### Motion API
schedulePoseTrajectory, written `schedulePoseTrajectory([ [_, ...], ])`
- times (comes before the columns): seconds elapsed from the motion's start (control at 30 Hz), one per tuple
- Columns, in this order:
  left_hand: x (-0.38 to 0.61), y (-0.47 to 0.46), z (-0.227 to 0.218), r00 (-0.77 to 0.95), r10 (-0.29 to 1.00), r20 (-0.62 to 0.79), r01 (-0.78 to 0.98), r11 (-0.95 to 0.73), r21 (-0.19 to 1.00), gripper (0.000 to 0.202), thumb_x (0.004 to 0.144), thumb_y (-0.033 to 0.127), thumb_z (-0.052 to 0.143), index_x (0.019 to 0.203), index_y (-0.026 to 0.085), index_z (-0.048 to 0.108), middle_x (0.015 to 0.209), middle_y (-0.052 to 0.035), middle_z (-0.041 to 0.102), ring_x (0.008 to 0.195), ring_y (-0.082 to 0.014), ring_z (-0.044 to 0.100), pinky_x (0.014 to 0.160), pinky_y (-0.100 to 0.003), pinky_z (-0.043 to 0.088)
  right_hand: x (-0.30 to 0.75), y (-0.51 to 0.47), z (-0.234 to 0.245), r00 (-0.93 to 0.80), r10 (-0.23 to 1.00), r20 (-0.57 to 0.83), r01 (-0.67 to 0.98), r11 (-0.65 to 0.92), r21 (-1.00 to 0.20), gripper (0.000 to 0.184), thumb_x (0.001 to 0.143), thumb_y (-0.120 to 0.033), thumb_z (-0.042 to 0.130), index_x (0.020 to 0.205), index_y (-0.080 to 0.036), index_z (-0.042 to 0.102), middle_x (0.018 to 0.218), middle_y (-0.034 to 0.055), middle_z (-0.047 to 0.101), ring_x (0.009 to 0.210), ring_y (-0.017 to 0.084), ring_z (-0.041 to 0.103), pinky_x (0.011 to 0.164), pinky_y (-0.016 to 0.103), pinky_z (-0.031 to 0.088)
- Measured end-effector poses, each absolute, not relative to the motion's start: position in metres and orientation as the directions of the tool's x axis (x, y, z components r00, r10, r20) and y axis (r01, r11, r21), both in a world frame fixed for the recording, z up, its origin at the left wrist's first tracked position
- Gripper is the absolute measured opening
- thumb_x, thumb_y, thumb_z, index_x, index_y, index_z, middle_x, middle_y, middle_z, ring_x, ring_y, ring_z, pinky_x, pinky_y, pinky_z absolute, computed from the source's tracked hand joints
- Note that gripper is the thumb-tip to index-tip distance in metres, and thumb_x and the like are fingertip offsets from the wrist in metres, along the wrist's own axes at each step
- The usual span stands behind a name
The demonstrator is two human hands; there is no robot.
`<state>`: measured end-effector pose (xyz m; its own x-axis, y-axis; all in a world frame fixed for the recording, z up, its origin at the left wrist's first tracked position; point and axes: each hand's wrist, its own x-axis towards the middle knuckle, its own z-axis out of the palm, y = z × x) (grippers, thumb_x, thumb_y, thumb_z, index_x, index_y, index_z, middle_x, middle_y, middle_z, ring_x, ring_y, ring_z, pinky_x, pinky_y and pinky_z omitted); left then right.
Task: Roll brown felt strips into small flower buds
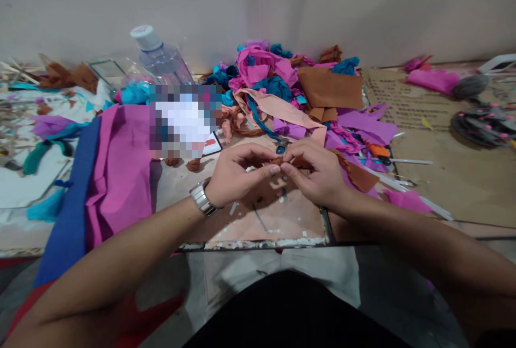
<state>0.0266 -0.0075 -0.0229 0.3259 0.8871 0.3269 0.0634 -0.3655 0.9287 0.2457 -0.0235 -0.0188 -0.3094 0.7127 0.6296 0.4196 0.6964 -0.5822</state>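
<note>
Both hands meet over the front middle of the table and pinch a twisted strip of brown crepe paper (358, 174) between their thumbs and fingers. My left hand (242, 171), with a metal watch on its wrist, grips the crumpled left end. Close beside it, my right hand (316, 168) grips the same paper, whose loose flat end trails out to the right beneath that hand. Just behind the fingertips lie what look like scissors (281, 146), partly covered. Two small brown crumpled paper balls (193, 165) rest left of my left hand.
A heap of pink, blue, purple and brown crepe paper (268, 71) lies behind my hands. A clear bottle (165, 63) stands at back left. Pink and blue sheets (121, 170) hang over the front edge. Cardboard (435, 176) covers the right side, with thin white sticks (413, 162) nearby.
</note>
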Motion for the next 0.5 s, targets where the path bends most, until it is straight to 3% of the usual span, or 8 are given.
schedulePoseTrajectory([
  [0.27,0.0271,-0.0054,-0.0220,0.346,0.887,0.306,0.045,-0.342,0.939,0.024,0.081,0.036,0.089,0.096,0.018,0.082,0.093,-0.0076,0.082,0.079,-0.0149,0.075,0.072,-0.025,0.062,0.2459,-0.0215,-0.0208,-0.293,0.690,0.661,0.394,0.717,-0.574,0.012,0.097,-0.033,0.073,0.091,-0.024,0.067,0.089,0.0036,0.074,0.086,0.020,0.069,0.081,0.038,0.053],
  [0.5,0.0248,-0.0023,-0.0224,0.384,0.866,0.319,0.048,-0.364,0.930,0.022,0.084,0.036,0.086,0.100,0.022,0.084,0.101,-0.0081,0.083,0.091,-0.0183,0.076,0.083,-0.030,0.062,0.2457,-0.0212,-0.0227,-0.282,0.700,0.656,0.385,0.709,-0.591,0.013,0.096,-0.032,0.076,0.089,-0.023,0.067,0.086,0.0021,0.073,0.083,0.019,0.068,0.080,0.037,0.052],
])
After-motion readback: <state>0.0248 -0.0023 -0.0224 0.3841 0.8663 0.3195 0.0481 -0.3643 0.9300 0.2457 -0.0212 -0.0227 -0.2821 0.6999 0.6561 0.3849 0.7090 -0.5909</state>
